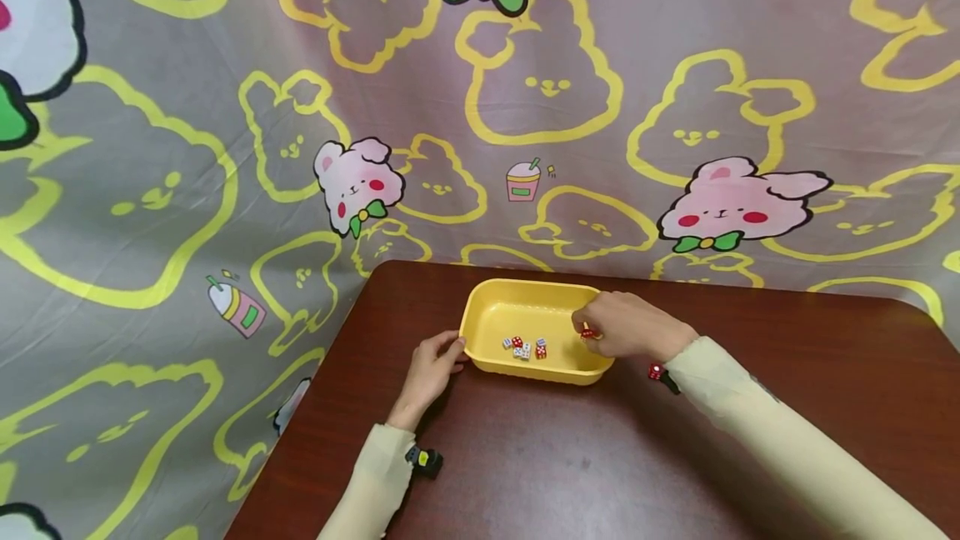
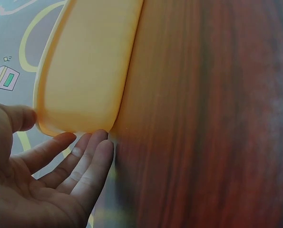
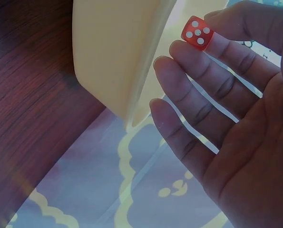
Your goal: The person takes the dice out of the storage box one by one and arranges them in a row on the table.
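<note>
A yellow plastic tray (image 1: 483, 311) sits on the table with several small dice (image 1: 527, 351), red and white, grouped in its left half. My left hand (image 1: 432, 367) is at the tray's left end: the thumb touches the rim, and the extended fingertips (image 2: 102, 137) rest against the outer wall. Over the tray's right end is my right hand (image 1: 637, 325). It pinches a red die (image 3: 197, 33) between thumb and index fingertip, its five white pips facing the wrist camera. The other fingers of that hand spread loosely beneath the die.
The tray stands near the back edge of a dark brown wooden table (image 1: 525, 457). A grey curtain (image 1: 585, 165) with cartoon prints hangs behind and to the left. A small black device (image 1: 425, 462) is worn on my left wrist.
</note>
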Demonstrator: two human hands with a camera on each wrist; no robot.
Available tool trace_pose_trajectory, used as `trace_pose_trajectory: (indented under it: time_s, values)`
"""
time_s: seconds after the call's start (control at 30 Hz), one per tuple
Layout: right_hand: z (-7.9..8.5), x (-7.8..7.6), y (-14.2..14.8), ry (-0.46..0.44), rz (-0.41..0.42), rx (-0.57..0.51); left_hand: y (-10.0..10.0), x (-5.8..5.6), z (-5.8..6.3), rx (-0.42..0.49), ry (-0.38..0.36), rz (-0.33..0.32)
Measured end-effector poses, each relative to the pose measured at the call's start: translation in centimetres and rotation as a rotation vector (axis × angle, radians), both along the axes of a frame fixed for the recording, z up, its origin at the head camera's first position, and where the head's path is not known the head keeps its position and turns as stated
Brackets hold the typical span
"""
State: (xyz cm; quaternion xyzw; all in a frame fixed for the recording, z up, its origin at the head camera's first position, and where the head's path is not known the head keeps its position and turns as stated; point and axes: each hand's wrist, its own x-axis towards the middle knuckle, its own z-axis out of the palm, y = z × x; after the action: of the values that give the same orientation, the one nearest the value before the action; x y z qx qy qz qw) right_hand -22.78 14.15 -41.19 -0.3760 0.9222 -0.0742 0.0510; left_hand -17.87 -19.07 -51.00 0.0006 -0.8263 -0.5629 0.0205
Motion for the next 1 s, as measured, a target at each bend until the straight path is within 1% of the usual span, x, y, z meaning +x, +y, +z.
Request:
trace_pose_trajectory:
  time_s: [0.2,0.43,0.7,0.87,1.0]
  values:
    - [0.1,0.2,0.4,-0.001,-0.005,-0.011,0.0,0.0,0.0,0.005,-0.006,0.002]
    - [0.3,0.4,1.2,0.027,-0.009,-0.028,0.1,0.0,0.0,0.011,0.002,0.004]
    - [0.0,0.5,2.3,0.042,-0.029,-0.027,0.1,-0.1,0.0,0.018,-0.006,0.008]
    - [-0.1,0.6,2.9,0.034,-0.047,-0.031,0.0,-0.1,-0.1,0.016,-0.010,0.009]
    - [-0.1,0.7,3.5,0.045,-0.047,-0.056,0.0,-0.1,-0.1,0.015,-0.007,0.005]
